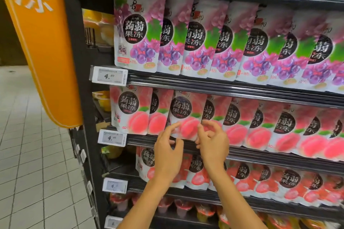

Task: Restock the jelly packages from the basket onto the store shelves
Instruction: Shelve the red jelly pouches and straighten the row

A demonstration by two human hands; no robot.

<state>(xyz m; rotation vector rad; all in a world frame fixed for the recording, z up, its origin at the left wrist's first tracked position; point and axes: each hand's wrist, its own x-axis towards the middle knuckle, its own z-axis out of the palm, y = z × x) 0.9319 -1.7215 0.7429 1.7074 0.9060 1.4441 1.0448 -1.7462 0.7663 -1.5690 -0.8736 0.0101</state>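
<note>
Far left, the orange banner (42, 61) hangs clear of the work, and the price tag (112, 137) marks the start of the middle shelf (260, 157). That's where the action is, in the row of peach jelly pouches.

The left hand (168, 152) is up at the lower left corner of the front peach pouch (186, 109). Its forefinger reaches to the pouch's edge, the other fingers are loosely curled, and it grips nothing. The pouch stands on the shelf, third along, overlapping its left neighbour (158, 111) and leaning a touch. The right hand (214, 145) mirrors the left at the lower right corner, fingers softly bent and apparently empty. The blur there makes it hard to say whether its tips are touching the pouch or just off it.

This looks like the settling step, with the pouch placed and getting squared up. The way to do it well is light taps from both sides at the bottom corners, so the base seats behind the shelf's front lip. It should line up with the row running off to the right, label facing out and upright. Push too hard and the soft pouch buckles or topples the ones behind.

The basket is out of view.
</note>
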